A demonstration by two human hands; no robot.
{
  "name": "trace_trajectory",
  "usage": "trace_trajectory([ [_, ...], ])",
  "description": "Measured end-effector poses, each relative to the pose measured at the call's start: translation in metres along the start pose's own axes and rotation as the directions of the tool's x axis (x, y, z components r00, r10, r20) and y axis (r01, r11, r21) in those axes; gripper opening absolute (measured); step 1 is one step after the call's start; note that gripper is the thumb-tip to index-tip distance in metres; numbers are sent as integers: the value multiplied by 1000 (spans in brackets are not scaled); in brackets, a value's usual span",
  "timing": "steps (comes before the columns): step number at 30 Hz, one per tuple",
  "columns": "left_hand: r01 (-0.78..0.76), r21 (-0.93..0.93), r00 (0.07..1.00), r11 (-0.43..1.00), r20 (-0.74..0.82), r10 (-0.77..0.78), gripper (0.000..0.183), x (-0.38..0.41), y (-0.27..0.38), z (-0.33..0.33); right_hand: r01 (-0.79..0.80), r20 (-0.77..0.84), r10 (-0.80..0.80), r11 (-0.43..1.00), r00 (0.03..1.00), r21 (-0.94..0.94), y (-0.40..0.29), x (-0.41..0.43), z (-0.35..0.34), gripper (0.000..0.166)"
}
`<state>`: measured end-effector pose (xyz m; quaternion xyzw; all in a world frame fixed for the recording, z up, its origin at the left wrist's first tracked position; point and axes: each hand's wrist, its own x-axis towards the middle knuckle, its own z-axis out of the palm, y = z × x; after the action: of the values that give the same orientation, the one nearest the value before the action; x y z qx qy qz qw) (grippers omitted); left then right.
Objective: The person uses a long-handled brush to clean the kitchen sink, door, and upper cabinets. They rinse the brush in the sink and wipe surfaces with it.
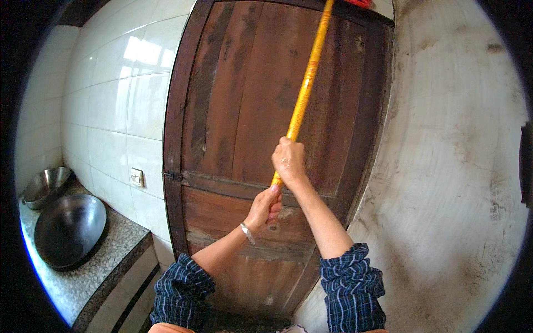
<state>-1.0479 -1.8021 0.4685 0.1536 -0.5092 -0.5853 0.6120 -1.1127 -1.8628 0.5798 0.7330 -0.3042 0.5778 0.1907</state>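
Note:
A long yellow pole [309,75] slants upward in front of a dark brown wooden door [258,95], its upper end out of view past the top edge. My right hand [288,161] is closed around the pole's lower part. Just below and to the left, my left hand [263,208], with a silver-coloured bracelet [247,233] at the wrist, grips the pole's bottom end. The hands are close together. Both sleeves are dark checked cloth, pushed up the forearms.
On the left, a speckled stone counter [120,233] holds a dark wok [70,231] and a metal bowl [48,187]. A switch [137,177] sits on the white tiled wall [108,104]. A stained pale wall [449,145] stands on the right. Something red [359,2] shows above the door.

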Motion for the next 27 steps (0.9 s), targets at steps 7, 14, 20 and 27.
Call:
trace_trajectory([
  [7, -1, -70, 1000, 998, 12, 2, 40, 3, 22, -2, 15, 45, -16, 999, 999, 35, -39, 26, 14, 15],
  [14, 23, -18, 988, 1000, 153, -20, 41, 44, 42, 53, -80, -37, 77, 992, 996, -98, -14, 72, -40, 14],
  [20, 16, 157, 996, 987, 85, -30, 39, 40, 28, 76, -264, -21, 274, 942, 961, 207, 21, 56, -75, 17],
  [27, -57, 173, 998, 983, 46, 50, 37, 6, -21, 108, -285, 90, 272, 937, 958, 200, 32, 3, -112, 19],
])
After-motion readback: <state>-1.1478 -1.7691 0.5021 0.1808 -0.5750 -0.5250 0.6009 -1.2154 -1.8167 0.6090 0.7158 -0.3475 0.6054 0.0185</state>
